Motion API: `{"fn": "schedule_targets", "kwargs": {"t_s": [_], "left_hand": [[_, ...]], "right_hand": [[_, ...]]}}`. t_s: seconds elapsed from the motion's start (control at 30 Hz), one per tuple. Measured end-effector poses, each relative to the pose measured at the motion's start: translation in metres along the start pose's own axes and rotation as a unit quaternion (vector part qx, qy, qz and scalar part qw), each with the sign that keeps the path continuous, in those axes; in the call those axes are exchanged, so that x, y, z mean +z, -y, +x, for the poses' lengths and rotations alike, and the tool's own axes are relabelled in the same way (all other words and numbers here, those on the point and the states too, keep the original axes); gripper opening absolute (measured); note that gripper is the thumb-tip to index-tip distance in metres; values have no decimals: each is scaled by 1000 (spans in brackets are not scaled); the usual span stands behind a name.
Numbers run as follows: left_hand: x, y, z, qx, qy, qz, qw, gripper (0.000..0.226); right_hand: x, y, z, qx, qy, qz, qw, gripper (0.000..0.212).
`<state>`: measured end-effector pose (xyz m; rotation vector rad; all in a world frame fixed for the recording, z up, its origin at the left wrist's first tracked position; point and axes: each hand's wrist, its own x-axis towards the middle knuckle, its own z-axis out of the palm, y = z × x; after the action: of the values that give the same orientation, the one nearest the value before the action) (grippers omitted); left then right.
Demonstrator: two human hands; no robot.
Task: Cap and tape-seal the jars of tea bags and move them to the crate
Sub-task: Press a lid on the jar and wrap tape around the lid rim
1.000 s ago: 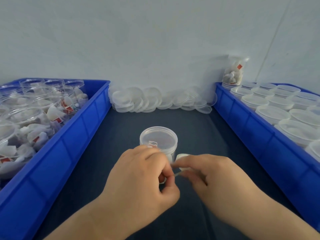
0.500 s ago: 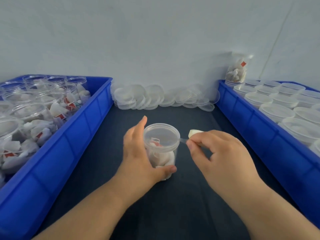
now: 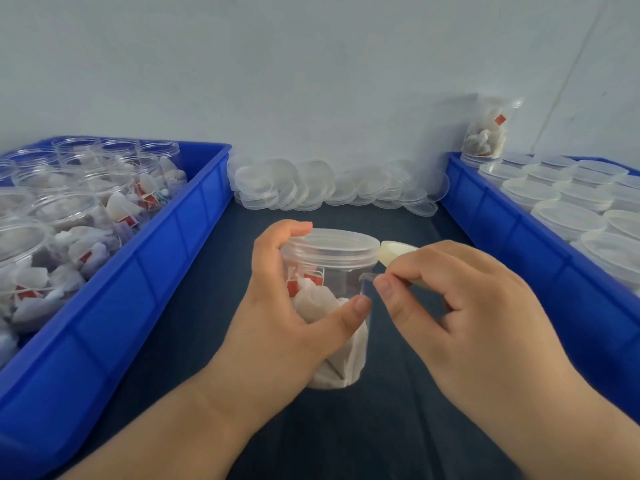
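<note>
From the head camera, a clear jar (image 3: 343, 282) of tea bags stands out in the middle of the dark worktop (image 3: 381, 427), between two blue crates, with its lid (image 3: 332, 244) on. The left hand (image 3: 277, 317) grips it from the left: the thumb lies across the near wall and the fingers curl round the far side, one fingertip up at the lid's rim. Just right of the jar, the right hand (image 3: 467, 317) pinches a small roll of tape (image 3: 394, 252) between thumb and curled fingers; a clear strip of tape (image 3: 367, 280) runs from it to the jar wall just below the lid. The left crate (image 3: 166, 271) along the left edge holds uncapped jars of tea bags. The right crate (image 3: 502, 230) along the right edge holds capped jars, and one more jar (image 3: 488, 133) stands at its far corner. Loose lids (image 3: 311, 188) are heaped along the far edge against the wall.
</note>
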<state>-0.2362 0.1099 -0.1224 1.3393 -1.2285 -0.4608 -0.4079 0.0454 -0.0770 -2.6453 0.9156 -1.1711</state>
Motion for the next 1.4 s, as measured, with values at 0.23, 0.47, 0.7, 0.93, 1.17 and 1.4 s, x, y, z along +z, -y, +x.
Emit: {"fn": "schedule_targets", "kwargs": {"t_s": [0.23, 0.47, 0.7, 0.93, 1.17, 1.4], "left_hand": [[4, -12, -5, 40, -29, 56, 997, 73], [5, -18, -7, 41, -40, 36, 998, 69], [3, -22, -9, 40, -28, 21, 999, 66], [2, -21, -8, 0, -33, -19, 999, 64], [4, -24, -10, 10, -44, 3, 999, 66], [3, -28, -13, 35, -41, 24, 998, 64]], "right_hand": [[-4, 3, 0, 7, -14, 2, 1000, 21], [-5, 2, 0, 17, -12, 10, 1000, 25], [-12, 3, 2, 33, 19, 21, 999, 26], [-19, 3, 0, 20, 5, 10, 1000, 23], [-19, 6, 0, -3, 1, -13, 1000, 27], [-17, 7, 0, 14, -1, -8, 1000, 24]]}}
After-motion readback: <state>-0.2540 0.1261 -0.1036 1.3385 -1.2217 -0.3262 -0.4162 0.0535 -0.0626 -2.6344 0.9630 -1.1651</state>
